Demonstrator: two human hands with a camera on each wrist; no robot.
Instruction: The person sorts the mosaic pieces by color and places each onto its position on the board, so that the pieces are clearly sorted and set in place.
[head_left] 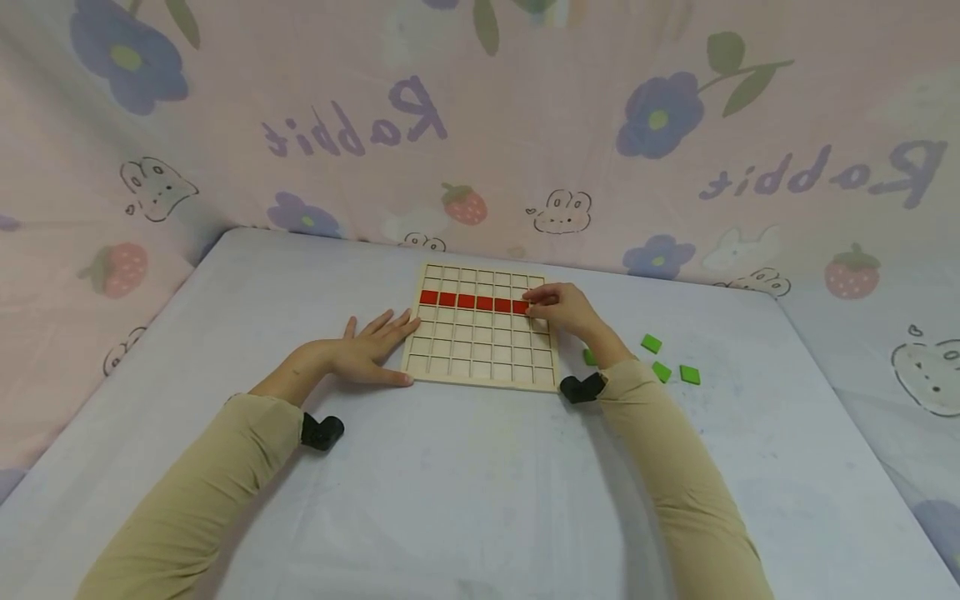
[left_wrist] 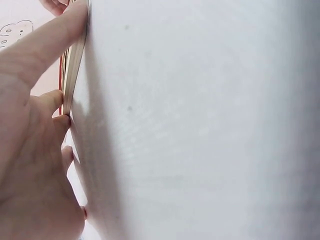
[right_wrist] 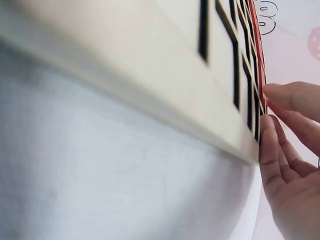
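Observation:
A square wooden grid board (head_left: 480, 384) lies on the white table, with a row of red square tiles (head_left: 484, 303) set across its upper part. My left hand (head_left: 363, 357) is spread flat at the board's left side. Its thumb reaches the near left corner, and the other fingers touch the left edge; the left wrist view shows the board's side (left_wrist: 75, 65) against the fingertips. At the right end of the red row, my right hand (head_left: 564, 310) pinches a red tile (right_wrist: 270, 106) between thumb and fingers, low over the board. The fingers mostly hide that tile.
Several green square tiles (head_left: 651, 343) lie scattered on the table right of the board, one partly hidden by the right wrist. A printed cloth (head_left: 495, 150) with rabbits, flowers and strawberries hangs behind the table. Black wrist mounts (head_left: 322, 433) stick out at both cuffs.

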